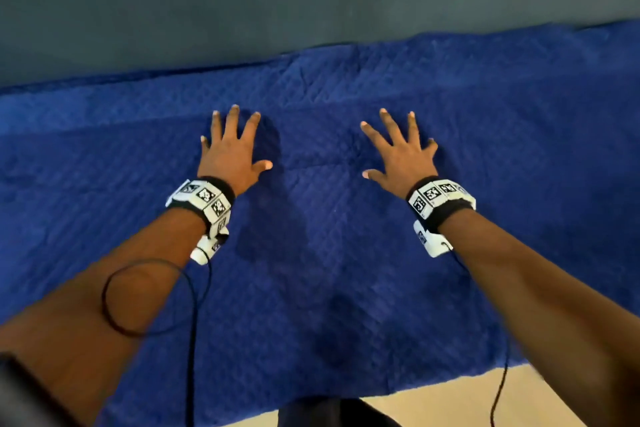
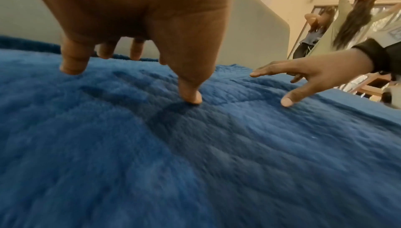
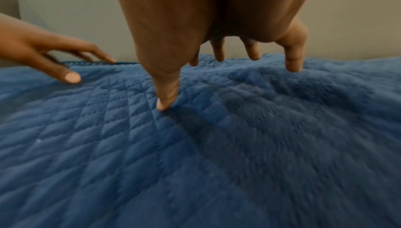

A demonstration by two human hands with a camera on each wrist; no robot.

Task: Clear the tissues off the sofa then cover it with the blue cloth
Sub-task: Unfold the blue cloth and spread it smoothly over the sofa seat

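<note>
I see the sofa (image 1: pixel 242 3) as the biggest thing here: its grey backrest fills the far part of my head view, and its seat is hidden under the blue cloth (image 1: pixel 329 253). The cloth is quilted in a diamond pattern and lies spread flat over the seat. Its long axis runs left to right across the scene, out of view at both sides. Its far edge lies along the foot of the backrest, sloping up toward the right in my view, and its near edge hangs over the front of the seat, where a strip of pale floor (image 1: pixel 467 399) shows at the near right. A few shallow creases cross the cloth between my hands.

Both my forearms reach from the near side toward the backrest. Each wrist carries a black band with white marker blocks, and a thin black cable trails from each one toward me.

My left hand (image 1: pixel 230 152) is released, fingers spread and straight, palm down. In the left wrist view its thumb tip and little finger tip touch the cloth, and the palm arches above it. My right hand (image 1: pixel 401 156) is the same: splayed, palm down, grasping nothing, with thumb and fingertips pressed into the pile in the right wrist view. The hands sit apart, side by side, fingers pointing to the backrest.

In the left wrist view, two people (image 2: pixel 347 20) stand far off to the right, arms raised.
</note>
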